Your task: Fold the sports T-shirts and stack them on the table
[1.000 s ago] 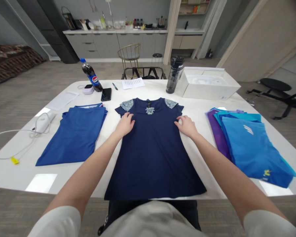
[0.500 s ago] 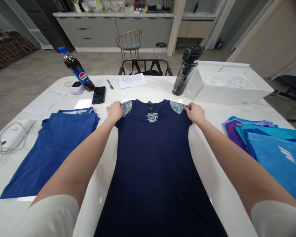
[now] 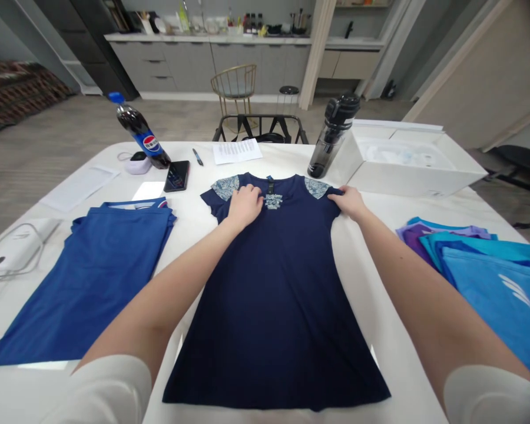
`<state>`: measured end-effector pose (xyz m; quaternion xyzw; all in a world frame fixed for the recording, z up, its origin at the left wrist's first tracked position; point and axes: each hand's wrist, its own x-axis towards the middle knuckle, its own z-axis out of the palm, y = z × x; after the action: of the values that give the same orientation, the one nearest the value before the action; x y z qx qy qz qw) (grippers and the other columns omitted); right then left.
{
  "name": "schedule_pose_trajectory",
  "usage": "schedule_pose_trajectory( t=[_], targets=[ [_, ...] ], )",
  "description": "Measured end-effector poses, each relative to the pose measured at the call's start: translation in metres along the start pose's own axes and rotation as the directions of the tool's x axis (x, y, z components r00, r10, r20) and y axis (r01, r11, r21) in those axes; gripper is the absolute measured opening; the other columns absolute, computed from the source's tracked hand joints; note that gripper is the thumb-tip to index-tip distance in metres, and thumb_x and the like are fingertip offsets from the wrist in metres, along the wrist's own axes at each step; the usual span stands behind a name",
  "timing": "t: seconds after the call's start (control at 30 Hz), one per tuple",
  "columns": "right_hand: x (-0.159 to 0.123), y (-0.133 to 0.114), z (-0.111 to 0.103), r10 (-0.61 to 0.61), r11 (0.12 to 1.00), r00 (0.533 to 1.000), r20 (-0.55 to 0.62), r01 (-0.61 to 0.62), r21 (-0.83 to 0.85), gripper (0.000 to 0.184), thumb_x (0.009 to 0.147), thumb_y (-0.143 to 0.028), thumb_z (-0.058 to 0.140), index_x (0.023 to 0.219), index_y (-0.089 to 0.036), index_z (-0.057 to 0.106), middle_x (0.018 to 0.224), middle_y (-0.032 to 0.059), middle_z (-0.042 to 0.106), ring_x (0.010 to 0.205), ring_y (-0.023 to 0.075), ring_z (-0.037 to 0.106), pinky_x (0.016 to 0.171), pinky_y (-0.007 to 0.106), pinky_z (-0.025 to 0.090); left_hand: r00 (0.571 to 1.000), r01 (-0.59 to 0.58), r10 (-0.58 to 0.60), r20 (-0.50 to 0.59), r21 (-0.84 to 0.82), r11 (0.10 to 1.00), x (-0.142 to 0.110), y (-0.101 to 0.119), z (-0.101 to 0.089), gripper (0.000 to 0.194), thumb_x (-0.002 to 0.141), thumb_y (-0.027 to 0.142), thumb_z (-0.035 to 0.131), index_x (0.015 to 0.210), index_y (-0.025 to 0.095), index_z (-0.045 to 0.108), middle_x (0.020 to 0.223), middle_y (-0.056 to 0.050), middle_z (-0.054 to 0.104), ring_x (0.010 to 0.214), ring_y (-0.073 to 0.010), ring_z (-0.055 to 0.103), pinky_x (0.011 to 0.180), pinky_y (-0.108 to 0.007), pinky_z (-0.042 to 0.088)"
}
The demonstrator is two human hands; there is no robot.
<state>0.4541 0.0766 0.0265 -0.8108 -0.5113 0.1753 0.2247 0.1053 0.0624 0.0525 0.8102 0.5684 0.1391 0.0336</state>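
Observation:
A navy short-sleeved shirt point(image 3: 274, 294) lies spread on the white table, neckline away from me, with pale patterned patches on the shoulders and below the collar. My left hand point(image 3: 246, 206) rests on its upper chest just left of the patterned front, fingers loosely bent and a little apart over the cloth. At the other side, my right hand point(image 3: 350, 202) pinches the edge of the sleeve between thumb and fingers. The left sleeve lies loose on the table.
Folded blue clothing point(image 3: 92, 271) lies at left; a stack of blue and purple garments point(image 3: 490, 277) sits at right. Along the back stand a cola bottle point(image 3: 143, 132), a phone point(image 3: 176, 176), a pen point(image 3: 197, 156), printed paper point(image 3: 237, 151), a dark tumbler point(image 3: 333, 138) and a white box point(image 3: 415, 175).
My left hand has let go of the left shoulder and moved right onto the chest near the neckline. My right hand stays at its sleeve. The shirt's hem has come into view.

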Motion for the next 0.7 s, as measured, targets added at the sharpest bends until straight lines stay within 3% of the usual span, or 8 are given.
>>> schedule_pose_trajectory(
  t=[0.17, 0.27, 0.33, 0.5, 0.57, 0.7],
  targets=[
    [0.018, -0.004, -0.008, 0.029, 0.998, 1.000, -0.002, -0.029, 0.059, 0.056, 0.075, -0.044, 0.078, 0.119, -0.013, 0.065, 0.112, 0.0154, 0.071, 0.097, 0.0268, 0.067, 0.084, 0.035, 0.052, 0.976, -0.169, 0.187, 0.107, -0.157, 0.973, -0.008, 0.099, 0.014, 0.028, 0.103, 0.037, 0.047, 0.104, 0.017, 0.068, 0.108, -0.012, 0.070, 0.106, -0.0265, 0.065, 0.097, -0.041, 0.043],
    [0.029, -0.010, -0.004, 0.017, 1.000, 0.999, 0.042, -0.016, -0.016, 0.047, 0.080, -0.050, 0.076, 0.109, -0.013, 0.070, 0.110, 0.0160, 0.073, 0.103, 0.0294, 0.068, 0.090, 0.036, 0.051, 0.972, -0.182, 0.206, 0.112, -0.194, 0.964, -0.019, 0.155, 0.026, 0.038, 0.099, 0.049, 0.053, 0.109, 0.015, 0.066, 0.109, -0.015, 0.070, 0.107, -0.0304, 0.066, 0.097, -0.045, 0.044],
    [0.034, -0.016, 0.000, -0.032, 0.998, 0.995, 0.092, 0.037, -0.051, 0.043, 0.082, -0.054, 0.073, 0.102, -0.017, 0.073, 0.108, 0.0134, 0.075, 0.104, 0.0297, 0.068, 0.092, 0.038, 0.050, 0.974, -0.143, 0.174, 0.149, -0.194, 0.970, -0.024, 0.180, 0.034, 0.045, 0.097, 0.054, 0.056, 0.113, 0.013, 0.065, 0.109, -0.018, 0.071, 0.106, -0.0323, 0.068, 0.095, -0.047, 0.045],
    [0.044, -0.030, 0.006, 0.015, 0.974, 0.996, 0.085, 0.005, -0.227, 0.047, 0.076, -0.062, 0.077, 0.097, -0.020, 0.073, 0.113, 0.0153, 0.074, 0.113, 0.0349, 0.065, 0.096, 0.050, 0.048, 0.963, -0.026, 0.072, 0.258, -0.175, 0.984, -0.021, 0.199, 0.048, 0.031, 0.098, 0.032, 0.053, 0.114, 0.008, 0.064, 0.100, -0.021, 0.074, 0.096, -0.0316, 0.074, 0.083, -0.042, 0.052],
    [0.048, -0.032, 0.004, 0.008, 0.971, 0.994, 0.109, 0.019, -0.240, 0.046, 0.074, -0.062, 0.078, 0.088, -0.019, 0.071, 0.105, 0.0162, 0.075, 0.106, 0.0340, 0.067, 0.091, 0.048, 0.050, 0.963, -0.010, 0.056, 0.263, -0.174, 0.985, -0.019, 0.197, 0.048, 0.028, 0.099, 0.025, 0.048, 0.113, 0.007, 0.065, 0.100, -0.022, 0.074, 0.097, -0.0317, 0.074, 0.081, -0.041, 0.053],
    [0.050, -0.041, -0.008, -0.135, 0.978, 0.983, 0.126, 0.153, -0.145, 0.044, 0.076, -0.062, 0.076, 0.077, -0.019, 0.068, 0.082, 0.0106, 0.073, 0.085, 0.0268, 0.067, 0.079, 0.037, 0.052, 0.967, 0.080, -0.024, 0.255, -0.211, 0.974, -0.022, 0.184, 0.034, 0.028, 0.101, 0.025, 0.045, 0.111, 0.012, 0.066, 0.100, -0.020, 0.074, 0.097, -0.0312, 0.075, 0.082, -0.041, 0.054]
  ],
)
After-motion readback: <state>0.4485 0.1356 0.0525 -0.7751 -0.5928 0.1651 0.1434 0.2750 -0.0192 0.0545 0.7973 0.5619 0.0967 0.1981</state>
